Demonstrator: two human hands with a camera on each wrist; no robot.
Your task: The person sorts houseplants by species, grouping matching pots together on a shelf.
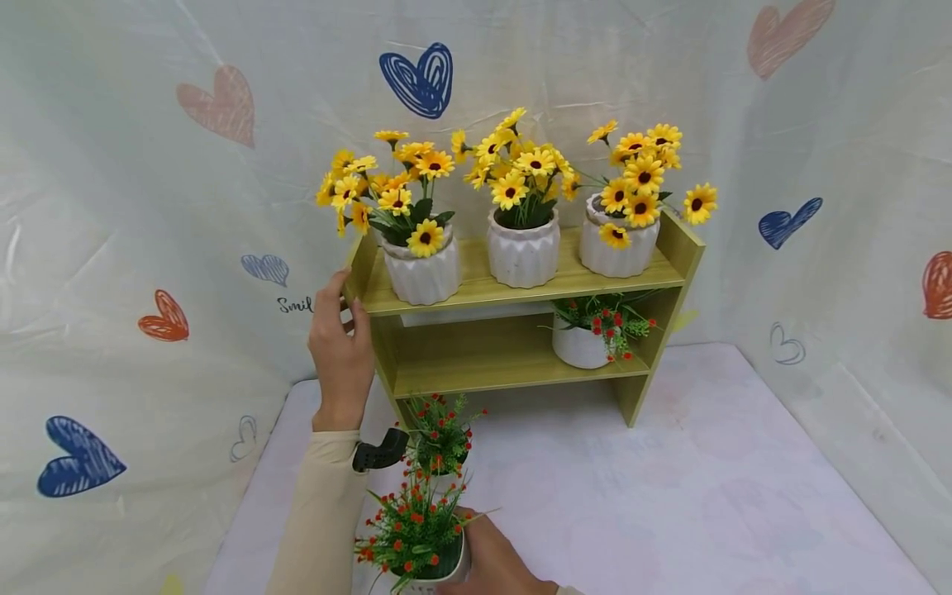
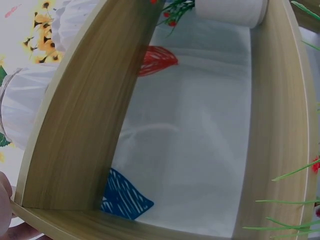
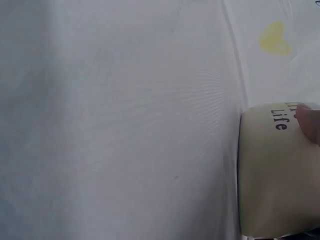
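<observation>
My left hand [image 1: 344, 355] grips the upper left side panel of a two-tier wooden shelf [image 1: 476, 355], thumb at the front edge. In the left wrist view, part of that hand shows at the lower left corner, by the shelf's board [image 2: 75, 125]. Low in the head view, my right hand [image 1: 494, 558] holds a white pot [image 1: 446, 578] of green plant with small red flowers [image 1: 412, 525]. The right wrist view shows the pot's side [image 3: 280, 175], lettered "Life", with a finger on it. Another red-flowered plant [image 1: 439, 434] stands just behind, its pot mostly hidden.
Three white ribbed pots, left [image 1: 424, 273], middle [image 1: 524, 252] and right [image 1: 617, 248], hold yellow flowers on the top tier. A white pot [image 1: 580, 345] with red flowers sits at the lower tier's right end. A pale cloth [image 1: 669, 496] covers the table; heart-printed sheeting surrounds it.
</observation>
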